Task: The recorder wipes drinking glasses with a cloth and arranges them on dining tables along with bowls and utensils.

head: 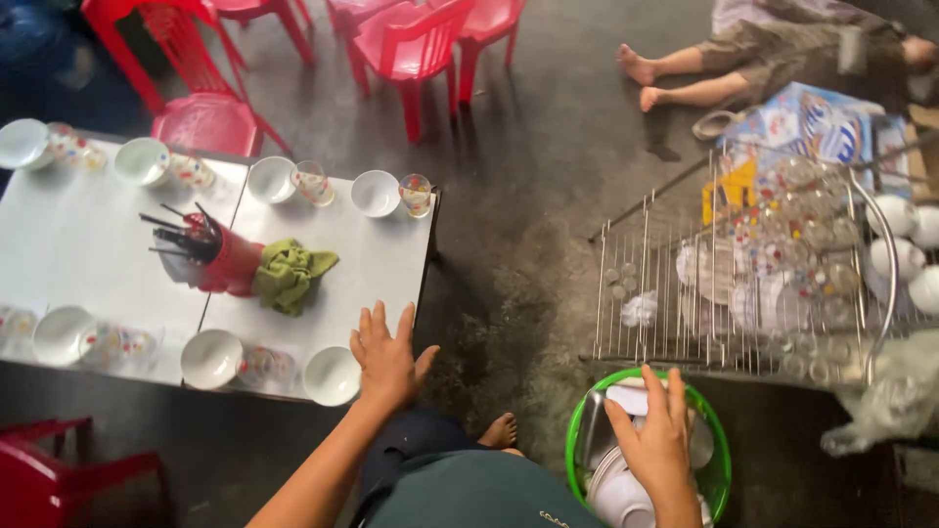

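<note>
Your left hand (386, 357) lies flat on the near edge of the white surface (372, 269), fingers spread and holding nothing. Just beside it, at the corner, sits a white bowl (332, 375), close to the hand though I cannot tell if they touch. Your right hand (657, 440) reaches down into the green basin (719, 460) at your feet, fingers open and laid over the stacked white dishes (616, 494) and a metal piece inside; it is not yet closed on any of them.

Farther out on the surface, more white bowls line the edges, each paired with a patterned glass, such as the bowl (376, 193) and glass (416, 194) at the far side. In the middle stand a red holder of dark chopsticks (220, 254) and a crumpled green cloth (290, 274). To your right, a wire rack (743, 284) on the dark floor (518, 225) holds many more glasses and plates. Red chairs (411, 44) stand beyond the surface, and another person's bare legs (685, 78) rest on the floor well apart from you.

By my reading, you are between placings: the settings look nearly complete, and you are fetching the next dish from the basin. The next move calls for closing your right hand on a single piece, lifting it clear of the stack without dragging the others, and carrying it across to the surface.
</note>
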